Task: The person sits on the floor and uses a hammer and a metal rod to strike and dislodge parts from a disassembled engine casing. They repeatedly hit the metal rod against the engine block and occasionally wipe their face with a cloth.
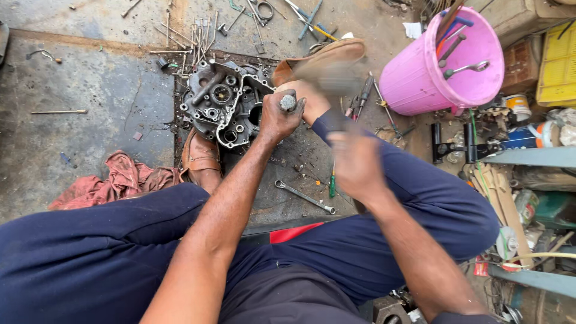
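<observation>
1. On the floor (pixel 90 90) at the left, a red rag (pixel 120 180) lies bunched up beside the person's left knee. A thin metal rod (pixel 59 111) lies alone near the left edge, well apart from it. The floor here is mostly bare, so there is room to slide things this way.
2. Past the rag, a grey metal engine case (pixel 225 102) lies flat with its open side up. A sandalled foot (pixel 201 159) presses against its near edge, and the other foot (pixel 312 69) sits at its right side. It looks like the feet keep the case from sliding.
3. Behind the case, near the far edge of the floor, bolts and rods (pixel 192 33) lie spread out in a bunch, close enough to reach.
4. The left hand (pixel 279 117) is closed tight around a short metal punch (pixel 288 102). The punch stands upright over the right side of the case, with its flat top showing above the fist.
5. The right hand (pixel 357 162) is up in the air and blurred. It seems curled around a handle, with a blurred hammer head (pixel 330 75) above the punch, but I cannot tell for sure.
6. Between the legs lie a spanner (pixel 305 197) and a green screwdriver (pixel 332 183), just beside each other.
7. At the right, a pink bucket (pixel 420 78) leans over with tools inside. Boxes and cans crowd that edge, so little room is left there.
</observation>
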